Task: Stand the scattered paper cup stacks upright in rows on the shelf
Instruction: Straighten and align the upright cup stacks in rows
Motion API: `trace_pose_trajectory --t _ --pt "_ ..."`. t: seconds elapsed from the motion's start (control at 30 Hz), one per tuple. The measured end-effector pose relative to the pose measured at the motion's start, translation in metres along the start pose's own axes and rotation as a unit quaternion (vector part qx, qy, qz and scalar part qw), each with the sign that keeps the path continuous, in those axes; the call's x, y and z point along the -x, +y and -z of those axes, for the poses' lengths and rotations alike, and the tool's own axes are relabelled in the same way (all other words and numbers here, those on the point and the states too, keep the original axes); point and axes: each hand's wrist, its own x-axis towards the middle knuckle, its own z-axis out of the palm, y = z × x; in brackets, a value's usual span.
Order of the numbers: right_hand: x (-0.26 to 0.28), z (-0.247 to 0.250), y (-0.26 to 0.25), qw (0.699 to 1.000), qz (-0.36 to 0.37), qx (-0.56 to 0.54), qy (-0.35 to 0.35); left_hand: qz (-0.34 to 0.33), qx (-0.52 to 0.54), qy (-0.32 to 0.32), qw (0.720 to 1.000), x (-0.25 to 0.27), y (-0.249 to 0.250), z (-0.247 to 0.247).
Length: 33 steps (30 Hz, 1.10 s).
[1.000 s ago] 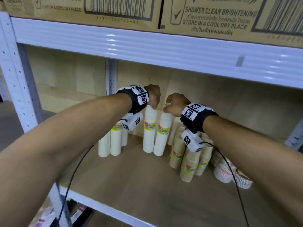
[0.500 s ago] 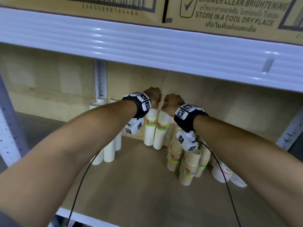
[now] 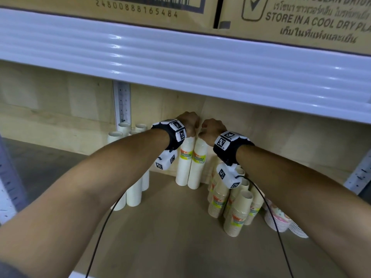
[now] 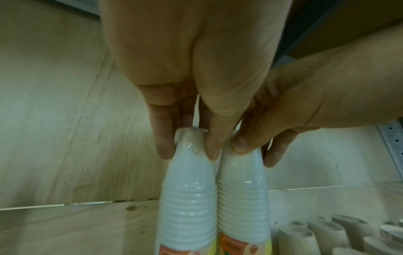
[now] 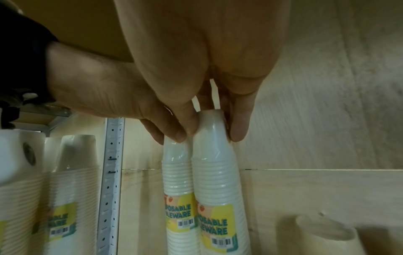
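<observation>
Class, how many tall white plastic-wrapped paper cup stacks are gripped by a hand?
2: the left white wrapped cup stack, gripped at its top by the left hand; the right white wrapped cup stack, touching it, gripped by the right hand.

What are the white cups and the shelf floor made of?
White cups: likely paper, matte white, stacked rims showing as ridges. A clear shiny film, probably plastic, wraps them; it glints and wrinkles at the top where the right hand pinches it.
Shelf floor: looks like pale wood board, matte, with faint grain and a knot.
</observation>
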Motion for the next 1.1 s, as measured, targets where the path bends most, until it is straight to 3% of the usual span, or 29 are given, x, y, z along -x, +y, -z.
trace_pose_trajectory --t 0.33,0.5,0.7,1.1 --pt "0.004 0.005 -0.003 1.000 0.007 -0.018 0.014 -0.002 0.011 0.003 1.000 0.009 0.002 0.008" --pt "0.012 0.014 -0.016 0.999 0.034 0.023 0.025 0.001 0.031 0.016 0.999 0.019 0.004 0.025" --pt "0.025 0.026 -0.035 0.995 0.076 0.031 0.048 0.006 0.007 0.027 1.000 0.042 -0.001 0.054" --pt "0.059 0.027 -0.110 0.984 0.174 -0.037 0.011 0.077 -0.100 0.036 0.991 0.109 -0.033 0.108"
